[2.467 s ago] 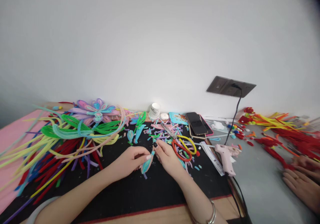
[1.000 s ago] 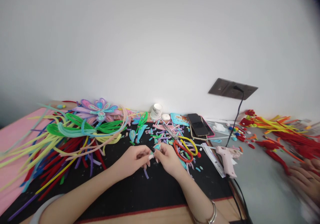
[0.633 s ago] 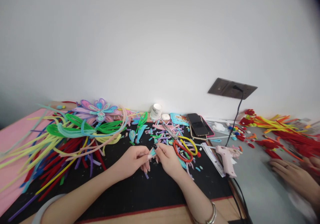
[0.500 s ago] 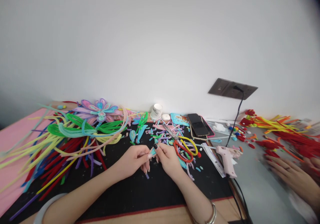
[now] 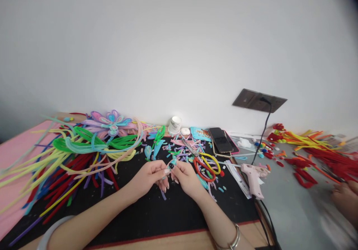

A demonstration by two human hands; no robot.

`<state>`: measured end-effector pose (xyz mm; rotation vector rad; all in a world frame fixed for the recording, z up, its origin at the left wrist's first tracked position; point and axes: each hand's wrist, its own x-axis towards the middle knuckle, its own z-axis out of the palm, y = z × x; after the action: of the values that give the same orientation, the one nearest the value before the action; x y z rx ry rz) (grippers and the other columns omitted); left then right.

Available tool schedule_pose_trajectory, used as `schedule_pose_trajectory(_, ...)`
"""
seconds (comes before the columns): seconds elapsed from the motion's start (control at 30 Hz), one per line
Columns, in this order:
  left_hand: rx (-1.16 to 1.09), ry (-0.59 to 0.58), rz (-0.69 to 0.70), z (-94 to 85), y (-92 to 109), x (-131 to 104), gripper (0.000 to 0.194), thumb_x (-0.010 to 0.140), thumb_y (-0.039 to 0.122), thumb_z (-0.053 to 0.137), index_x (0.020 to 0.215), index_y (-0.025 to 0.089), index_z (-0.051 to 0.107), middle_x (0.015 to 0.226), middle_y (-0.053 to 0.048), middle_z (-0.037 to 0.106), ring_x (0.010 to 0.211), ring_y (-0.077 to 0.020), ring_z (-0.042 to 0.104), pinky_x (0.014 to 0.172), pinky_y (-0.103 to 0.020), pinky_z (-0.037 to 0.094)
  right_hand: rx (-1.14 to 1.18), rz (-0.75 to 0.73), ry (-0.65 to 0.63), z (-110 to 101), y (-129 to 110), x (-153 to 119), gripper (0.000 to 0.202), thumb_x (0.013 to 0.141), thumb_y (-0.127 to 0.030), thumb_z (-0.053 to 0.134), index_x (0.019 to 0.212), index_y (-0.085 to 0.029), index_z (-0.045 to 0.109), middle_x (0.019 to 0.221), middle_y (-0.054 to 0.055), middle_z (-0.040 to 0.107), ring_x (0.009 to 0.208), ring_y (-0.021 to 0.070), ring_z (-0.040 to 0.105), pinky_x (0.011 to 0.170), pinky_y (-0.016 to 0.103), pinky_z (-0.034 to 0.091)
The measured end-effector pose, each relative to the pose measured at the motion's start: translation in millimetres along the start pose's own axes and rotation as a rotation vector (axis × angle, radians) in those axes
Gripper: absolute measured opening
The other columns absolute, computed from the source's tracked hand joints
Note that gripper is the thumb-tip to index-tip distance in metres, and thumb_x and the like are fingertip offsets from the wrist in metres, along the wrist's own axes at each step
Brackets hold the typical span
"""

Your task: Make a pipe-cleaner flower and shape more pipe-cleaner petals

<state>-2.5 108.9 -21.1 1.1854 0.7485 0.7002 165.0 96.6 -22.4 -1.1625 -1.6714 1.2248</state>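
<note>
My left hand (image 5: 154,175) and my right hand (image 5: 183,173) meet over the black mat (image 5: 140,216). Between their fingertips they pinch a small light-blue pipe cleaner piece (image 5: 173,162), mostly covered by the fingers. Just beyond my hands lie scissors (image 5: 208,167) with red and yellow handles, among many cut pipe cleaner scraps (image 5: 179,145). Behind my left hand are small blue and green looped pipe cleaner shapes (image 5: 152,150).
Bundled pipe cleaners (image 5: 64,168) and a pipe cleaner flower (image 5: 112,123) fill the left. A paper cup (image 5: 175,125), phone (image 5: 222,140) and pink glue gun (image 5: 254,181) with a cord stand behind and right. A co-worker's hand (image 5: 345,198) is at far right.
My fingertips have drawn closer together around the light-blue piece, hiding more of it. The co-worker's hand has pulled back to the right, uncovering a red looped piece.
</note>
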Motion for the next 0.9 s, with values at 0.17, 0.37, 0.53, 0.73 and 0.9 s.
schedule_pose_trajectory(0.17,0.033,-0.087,-0.006,-0.2,-2.3,-1.3,0.030,0.079,0.043,0.058,0.070,0.015,0.050,0.056,-0.002,0.065,0.046,-0.0115,0.059,0.049,-0.023,0.047,0.037,-0.003,-0.047,-1.4,2.9,0.4,0.038,0.087,-0.046,0.045,0.061,-0.018,0.042,0.052,-0.006,0.034,0.048,0.0080,0.028,0.046,0.022,0.024)
schedule_pose_trajectory(0.37,0.064,-0.080,-0.026,3.6,-3.6,-2.0,0.032,0.077,0.045,0.058,0.070,0.015,0.051,0.054,-0.002,0.065,0.044,-0.0116,0.058,0.047,-0.022,0.046,-0.128,-0.066,-0.011,0.2,-0.5,-0.1,0.038,0.090,-0.033,0.040,0.056,-0.018,0.035,0.052,-0.005,0.032,0.050,0.0086,0.028,0.050,0.023,0.024)
schedule_pose_trajectory(0.53,0.139,0.023,0.008,0.4,-0.3,-1.0,0.033,0.078,0.047,0.056,0.071,0.015,0.050,0.055,-0.001,0.064,0.044,-0.0115,0.058,0.046,-0.022,0.045,-0.108,-0.121,0.053,-1.3,-1.3,2.9,0.037,0.091,-0.040,0.038,0.061,-0.018,0.042,0.057,-0.004,0.037,0.053,0.0098,0.033,0.052,0.024,0.027)
schedule_pose_trajectory(0.73,0.418,0.458,0.154,-22.5,10.5,0.1,0.031,0.082,0.043,0.049,0.063,0.019,0.042,0.047,0.005,0.055,0.035,-0.0089,0.046,0.042,-0.021,0.036,-0.002,-0.043,0.340,-11.0,0.6,8.6,0.035,0.091,-0.044,0.033,0.072,-0.018,0.048,0.053,-0.006,0.029,0.047,0.0106,0.027,0.045,0.025,0.021)
schedule_pose_trajectory(0.9,0.763,0.602,0.125,-38.0,19.4,3.7,0.028,0.079,0.036,0.047,0.056,0.021,0.039,0.040,0.005,0.049,0.038,-0.0123,0.046,0.046,-0.023,0.030,0.022,-0.006,0.430,-17.5,-2.5,9.7,0.032,0.089,-0.042,0.036,0.069,-0.020,0.047,0.052,-0.005,0.030,0.046,0.0114,0.027,0.044,0.026,0.019)
